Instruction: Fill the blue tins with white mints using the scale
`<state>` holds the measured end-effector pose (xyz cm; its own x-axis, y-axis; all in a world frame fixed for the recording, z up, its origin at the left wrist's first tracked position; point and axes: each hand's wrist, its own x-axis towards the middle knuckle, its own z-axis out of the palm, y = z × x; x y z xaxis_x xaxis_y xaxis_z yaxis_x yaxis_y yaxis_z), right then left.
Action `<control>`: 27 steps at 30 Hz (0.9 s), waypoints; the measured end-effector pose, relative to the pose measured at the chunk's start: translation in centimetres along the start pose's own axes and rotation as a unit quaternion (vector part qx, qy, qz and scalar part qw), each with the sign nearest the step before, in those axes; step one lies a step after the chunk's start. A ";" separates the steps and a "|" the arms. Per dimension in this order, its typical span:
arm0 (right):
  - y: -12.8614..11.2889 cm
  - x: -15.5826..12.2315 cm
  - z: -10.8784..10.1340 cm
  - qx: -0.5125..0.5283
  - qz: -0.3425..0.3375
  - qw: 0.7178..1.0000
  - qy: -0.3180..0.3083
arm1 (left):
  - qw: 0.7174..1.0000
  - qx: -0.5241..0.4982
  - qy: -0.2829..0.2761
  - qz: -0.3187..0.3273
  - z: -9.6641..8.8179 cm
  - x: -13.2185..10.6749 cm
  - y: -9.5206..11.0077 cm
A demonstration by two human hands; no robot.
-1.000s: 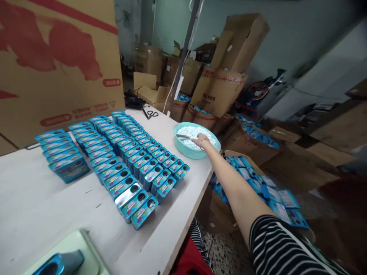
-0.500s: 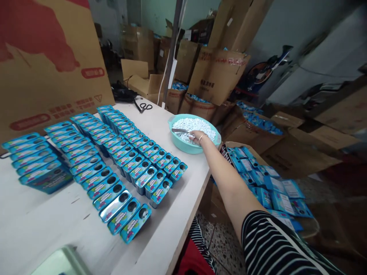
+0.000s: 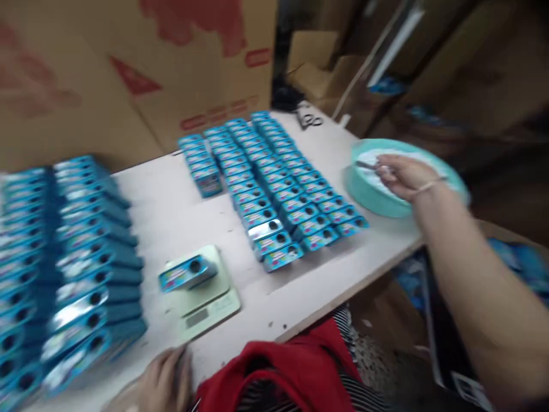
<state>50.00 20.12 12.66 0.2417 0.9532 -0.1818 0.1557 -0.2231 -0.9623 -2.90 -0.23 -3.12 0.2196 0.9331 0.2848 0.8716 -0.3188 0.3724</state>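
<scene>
My right hand point(image 3: 405, 176) is over the teal bowl point(image 3: 450, 178) of small white pellets at the table's right edge, closed on the handle of a metal scoop point(image 3: 366, 165) that lies in the pellets. My left hand point(image 3: 165, 382) rests on the near table edge, blurred, with nothing seen in it; its fingers are smeared. A blue tin point(image 3: 189, 272) with a round hole lies on a small pale green scale point(image 3: 201, 292) in front of me. Rows of like blue tins point(image 3: 283, 183) fill the table's middle, and a taller stack point(image 3: 60, 263) stands at the left.
Big cardboard sheets with red print point(image 3: 141, 74) lean behind the white table point(image 3: 171, 206). Black-handled scissors point(image 3: 309, 119) lie at the far end. Cardboard boxes and blue packets sit on the floor at the right. Red cloth point(image 3: 295, 372) covers my lap.
The view has swung left and down, bringing the scale, the left stack and my left hand into sight. My right hand stays at the bowl on the scoop.
</scene>
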 end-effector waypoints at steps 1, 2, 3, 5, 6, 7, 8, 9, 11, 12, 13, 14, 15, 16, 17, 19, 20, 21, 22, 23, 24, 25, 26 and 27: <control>-0.7 -0.5 2.2 0.036 0.002 0.999 0.003 | 1.000 0.002 0.001 -0.009 -0.5 -0.8 0.2; -1.4 -1.3 4.8 0.071 0.004 0.997 -0.016 | 1.000 0.005 0.004 -0.015 -0.8 -1.3 0.4; -2.3 -2.4 7.7 0.101 0.012 0.994 -0.040 | 1.000 0.012 0.005 -0.024 -1.0 -1.4 0.6; -4.0 -5.1 13.9 0.129 0.040 0.981 -0.143 | 0.999 0.017 0.003 -0.036 -1.1 -1.3 0.9; -4.6 -6.4 17.0 0.123 0.049 0.972 -0.196 | 0.999 0.016 0.003 -0.039 -1.1 -1.3 1.0; -5.0 -7.5 19.8 0.108 0.060 0.960 -0.253 | 0.999 0.012 0.002 -0.039 -1.1 -1.2 1.1; -5.2 -8.3 22.3 0.088 0.058 0.948 -0.300 | 0.999 0.007 0.003 -0.038 -1.0 -1.3 1.1; -5.2 -8.8 24.4 0.060 0.048 0.941 -0.329 | 0.999 0.001 0.004 -0.036 -1.0 -1.4 1.1; -4.8 -9.4 27.3 -0.029 0.005 0.933 -0.358 | 0.999 -0.009 0.011 -0.031 -1.0 -1.7 0.9; -4.6 -9.5 28.1 -0.082 -0.025 0.929 -0.361 | 0.999 -0.013 0.017 -0.028 -0.9 -1.8 0.8; -4.4 -9.5 28.7 -0.136 -0.056 0.921 -0.360 | 0.999 -0.016 0.025 -0.024 -0.9 -1.9 0.7; -4.2 -9.6 29.0 -0.185 -0.085 0.911 -0.358 | 0.999 -0.017 0.031 -0.020 -0.8 -2.0 0.6; -4.2 -9.7 29.2 -0.227 -0.110 0.900 -0.357 | 0.999 -0.018 0.037 -0.016 -0.8 -2.0 0.6; -4.2 -9.8 29.3 -0.262 -0.131 0.887 -0.356 | 0.999 -0.018 0.041 -0.013 -0.8 -2.0 0.5; -4.3 -9.9 29.4 -0.291 -0.150 0.877 -0.353 | 0.999 -0.018 0.044 -0.011 -0.7 -2.0 0.5; -4.5 -10.2 29.6 -0.334 -0.183 0.858 -0.346 | 0.999 -0.020 0.049 -0.009 -0.7 -1.8 0.5; -4.6 -10.3 29.7 -0.351 -0.195 0.850 -0.342 | 0.998 -0.022 0.052 -0.010 -0.7 -1.8 0.5; -4.7 -10.3 29.8 -0.366 -0.204 0.842 -0.339 | 0.998 -0.025 0.053 -0.010 -0.7 -1.7 0.6; -4.8 -10.4 29.9 -0.380 -0.209 0.836 -0.337 | 0.998 -0.027 0.054 -0.011 -0.7 -1.7 0.6; -4.8 -10.4 29.9 -0.392 -0.211 0.830 -0.337 | 0.998 -0.030 0.054 -0.013 -0.6 -1.7 0.6; -4.8 -10.4 30.0 -0.400 -0.213 0.825 -0.337 | 0.998 -0.032 0.052 -0.015 -0.6 -1.7 0.6; -4.7 -10.4 30.0 -0.404 -0.217 0.822 -0.336 | 0.998 -0.034 0.050 -0.017 -0.5 -1.7 0.6; -4.7 -10.4 30.0 -0.405 -0.221 0.822 -0.334 | 0.998 -0.035 0.046 -0.021 -0.5 -1.8 0.6; -4.6 -10.4 29.9 -0.400 -0.225 0.826 -0.328 | 0.998 -0.035 0.043 -0.024 -0.4 -1.9 0.6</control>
<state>18.13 17.36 12.93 -0.5432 0.8233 -0.1646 0.7341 0.3706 -0.5689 -3.01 -2.21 -3.06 0.1370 0.9311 0.3380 0.8467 -0.2871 0.4479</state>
